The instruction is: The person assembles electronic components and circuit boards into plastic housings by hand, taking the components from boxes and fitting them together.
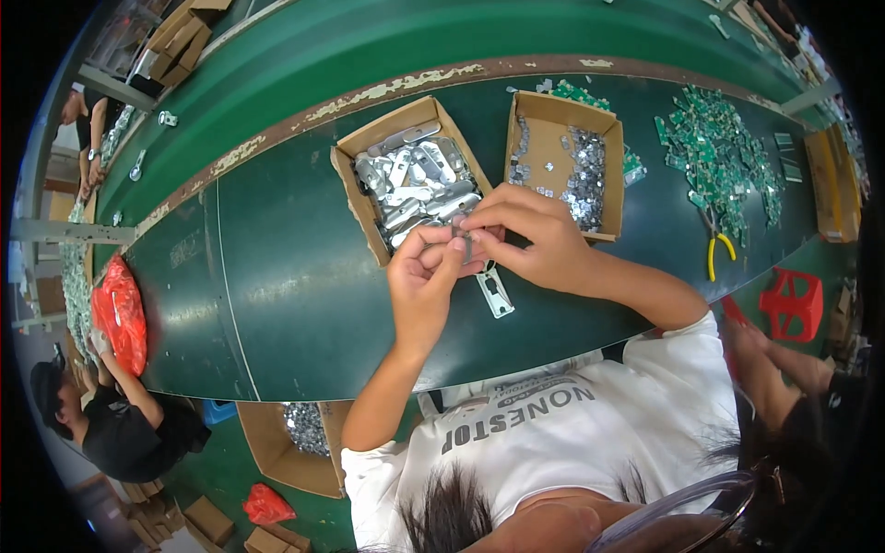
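Both my hands meet over the near edge of a cardboard box (pixel 355 207) filled with silvery oblong metal casings (pixel 403 195). Between thumb and fingers, my left hand (pixel 426 276) grips a small grey metal part (pixel 464 241). From the other side my right hand (pixel 530 235) pinches the same part, fingertips close to the left ones. Just below the hands, a flat silver metal plate with cut-outs (pixel 496 293) lies on the dark green table (pixel 295 304). Fingers partly cover the held part, so its full shape is hidden.
Right of the casings, a second cardboard box (pixel 553 106) holds small metal pieces. Farther right are a heap of green circuit boards (pixel 724 152) and yellow-handled pliers (pixel 719 249). A red plastic bag (pixel 120 313) sits at the left end, near a co-worker (pixel 120 415). A green conveyor belt (pixel 369 46) runs behind.
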Demonstrator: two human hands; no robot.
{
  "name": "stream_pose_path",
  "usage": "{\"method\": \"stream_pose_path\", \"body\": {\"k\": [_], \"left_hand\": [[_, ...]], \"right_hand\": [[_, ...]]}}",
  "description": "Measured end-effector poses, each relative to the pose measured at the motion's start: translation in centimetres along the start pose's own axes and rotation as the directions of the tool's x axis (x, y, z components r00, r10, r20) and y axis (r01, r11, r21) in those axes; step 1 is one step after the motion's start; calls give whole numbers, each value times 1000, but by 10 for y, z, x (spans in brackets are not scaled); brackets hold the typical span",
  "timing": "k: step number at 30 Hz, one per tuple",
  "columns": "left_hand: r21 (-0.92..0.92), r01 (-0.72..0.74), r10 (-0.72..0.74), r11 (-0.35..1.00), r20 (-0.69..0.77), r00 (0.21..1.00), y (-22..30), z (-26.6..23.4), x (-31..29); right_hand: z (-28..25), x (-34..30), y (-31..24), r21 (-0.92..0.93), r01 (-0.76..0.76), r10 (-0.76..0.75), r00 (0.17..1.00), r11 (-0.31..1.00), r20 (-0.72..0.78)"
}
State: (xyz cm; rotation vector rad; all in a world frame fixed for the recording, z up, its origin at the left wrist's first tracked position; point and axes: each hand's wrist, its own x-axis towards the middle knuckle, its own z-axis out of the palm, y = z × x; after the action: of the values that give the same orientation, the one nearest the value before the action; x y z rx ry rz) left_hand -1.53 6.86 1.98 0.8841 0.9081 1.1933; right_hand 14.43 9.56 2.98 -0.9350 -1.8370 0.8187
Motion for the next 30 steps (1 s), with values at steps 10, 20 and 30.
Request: {"method": "stream_pose_path", "body": {"k": [10, 20, 30], "left_hand": [[-52, 105, -110, 993, -103, 989, -6, -5, 2], [28, -2, 3, 1000, -14, 1000, -13, -5, 0], [-158, -17, 18, 987, 6, 1000, -10, -1, -2]], "right_hand": [[-4, 2, 15, -404, 535, -509, 842, 742, 181], [-5, 3, 8, 520, -400, 354, 916, 755, 190], [7, 2, 3, 405, -263, 259, 964, 876, 66]]}}
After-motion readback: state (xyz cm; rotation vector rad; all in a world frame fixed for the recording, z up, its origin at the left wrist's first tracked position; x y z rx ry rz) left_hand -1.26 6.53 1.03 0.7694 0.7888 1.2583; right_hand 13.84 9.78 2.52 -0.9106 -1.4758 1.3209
